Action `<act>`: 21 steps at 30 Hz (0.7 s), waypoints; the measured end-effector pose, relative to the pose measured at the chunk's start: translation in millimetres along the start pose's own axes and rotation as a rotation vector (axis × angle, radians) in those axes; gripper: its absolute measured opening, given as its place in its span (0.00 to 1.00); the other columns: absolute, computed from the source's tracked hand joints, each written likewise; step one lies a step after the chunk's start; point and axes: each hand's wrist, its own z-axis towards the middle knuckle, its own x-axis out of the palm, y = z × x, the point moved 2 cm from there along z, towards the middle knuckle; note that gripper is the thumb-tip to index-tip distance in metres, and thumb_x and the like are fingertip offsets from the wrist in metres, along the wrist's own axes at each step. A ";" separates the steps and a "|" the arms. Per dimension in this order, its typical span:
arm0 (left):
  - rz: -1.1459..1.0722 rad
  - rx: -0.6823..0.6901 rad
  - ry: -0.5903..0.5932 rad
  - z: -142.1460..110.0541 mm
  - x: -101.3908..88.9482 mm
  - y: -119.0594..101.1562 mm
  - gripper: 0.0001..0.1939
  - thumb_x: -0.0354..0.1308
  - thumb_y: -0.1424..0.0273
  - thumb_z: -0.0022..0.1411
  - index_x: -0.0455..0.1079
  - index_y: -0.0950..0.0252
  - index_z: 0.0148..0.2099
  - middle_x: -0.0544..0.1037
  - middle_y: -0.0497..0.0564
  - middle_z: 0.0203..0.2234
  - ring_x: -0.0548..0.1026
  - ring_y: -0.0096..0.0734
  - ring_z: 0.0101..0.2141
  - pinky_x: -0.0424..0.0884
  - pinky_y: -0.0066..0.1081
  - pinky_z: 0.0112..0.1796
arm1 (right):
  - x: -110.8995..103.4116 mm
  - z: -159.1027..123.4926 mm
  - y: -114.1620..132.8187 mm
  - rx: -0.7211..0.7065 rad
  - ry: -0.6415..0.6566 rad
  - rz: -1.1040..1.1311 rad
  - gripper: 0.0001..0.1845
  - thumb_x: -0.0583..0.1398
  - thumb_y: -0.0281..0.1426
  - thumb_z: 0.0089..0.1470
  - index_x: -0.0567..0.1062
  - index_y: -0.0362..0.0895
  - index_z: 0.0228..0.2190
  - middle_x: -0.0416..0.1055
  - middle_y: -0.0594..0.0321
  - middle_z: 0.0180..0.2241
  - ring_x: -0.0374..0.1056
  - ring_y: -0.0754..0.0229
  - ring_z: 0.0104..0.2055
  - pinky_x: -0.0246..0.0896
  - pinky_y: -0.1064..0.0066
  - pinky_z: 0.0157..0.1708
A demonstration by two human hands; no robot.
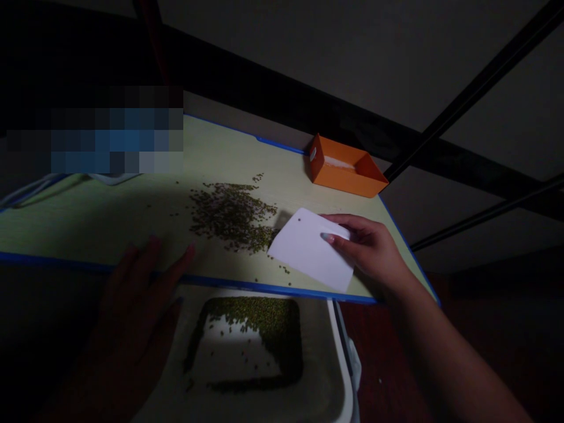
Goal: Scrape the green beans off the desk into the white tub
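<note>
Small green mung beans [229, 216] lie spread in a loose patch on the pale table top. My right hand [370, 249] pinches a thin white card [315, 249], thumb on top, its left corner at the right end of the patch. A dark dot, a bean or a hole, shows near the card's far corner. My left hand [141, 299] is in shadow over the table's front edge, fingers apart, with nothing seen in it. Below that edge stands a white plastic bin [324, 352] with more beans [277, 320] heaped along its far and right sides.
An orange open box [346, 182] with something whitish inside stands at the table's back right corner. The table [229, 138] has a blue edge strip. Pale cables [48, 185] and a blurred-out patch are at the left. A reddish floor [374, 346] shows right of the bin.
</note>
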 end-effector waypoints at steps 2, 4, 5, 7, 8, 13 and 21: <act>0.008 0.015 -0.001 0.3 0.1 1.3 0.30 0.42 0.66 0.64 0.42 0.40 0.65 0.42 0.42 0.69 0.45 0.48 0.68 0.52 0.65 0.64 | 2.6 -0.1 1.2 0.000 0.005 0.004 0.16 0.68 0.32 0.49 0.80 0.48 0.42 0.79 0.59 0.45 0.73 0.57 0.44 0.69 0.60 0.45; 0.002 0.024 -0.003 0.5 -0.2 1.7 0.29 0.42 0.66 0.64 0.43 0.40 0.65 0.43 0.41 0.69 0.45 0.48 0.68 0.52 0.66 0.63 | 5.8 0.0 3.0 0.006 0.018 0.018 0.16 0.68 0.32 0.49 0.80 0.48 0.42 0.79 0.59 0.45 0.74 0.57 0.44 0.69 0.60 0.44; -0.005 0.015 -0.001 0.4 -0.5 1.8 0.29 0.42 0.66 0.64 0.43 0.40 0.65 0.43 0.41 0.69 0.45 0.48 0.68 0.52 0.66 0.63 | 7.5 0.3 4.3 0.009 0.027 0.027 0.16 0.67 0.32 0.49 0.80 0.47 0.43 0.79 0.59 0.45 0.74 0.57 0.44 0.69 0.60 0.44; -0.015 -0.011 0.005 -0.3 -1.3 1.6 0.29 0.41 0.67 0.64 0.42 0.40 0.65 0.43 0.42 0.69 0.44 0.48 0.68 0.52 0.66 0.63 | 10.8 1.1 7.2 0.017 0.052 0.037 0.17 0.67 0.32 0.49 0.80 0.47 0.43 0.79 0.58 0.45 0.74 0.57 0.43 0.70 0.61 0.43; -0.015 -0.012 0.008 -0.9 -1.6 1.3 0.29 0.42 0.67 0.64 0.42 0.40 0.65 0.43 0.42 0.69 0.44 0.48 0.68 0.52 0.66 0.63 | 12.3 1.6 8.8 0.019 0.067 0.039 0.17 0.67 0.32 0.50 0.80 0.47 0.44 0.79 0.58 0.45 0.74 0.58 0.43 0.70 0.61 0.43; -0.010 -0.002 0.007 -3.3 -2.0 -0.1 0.30 0.42 0.67 0.64 0.41 0.41 0.66 0.42 0.42 0.69 0.44 0.50 0.68 0.52 0.66 0.64 | 20.7 4.6 14.3 -0.006 0.145 0.036 0.16 0.67 0.32 0.50 0.80 0.47 0.43 0.80 0.59 0.44 0.74 0.59 0.42 0.70 0.64 0.42; -0.022 0.028 0.001 -0.6 -2.7 2.2 0.30 0.42 0.66 0.64 0.40 0.39 0.66 0.41 0.38 0.69 0.43 0.48 0.68 0.49 0.66 0.65 | 27.3 -4.8 25.7 -0.033 0.290 0.002 0.18 0.66 0.32 0.51 0.79 0.48 0.45 0.80 0.61 0.44 0.75 0.60 0.38 0.70 0.69 0.34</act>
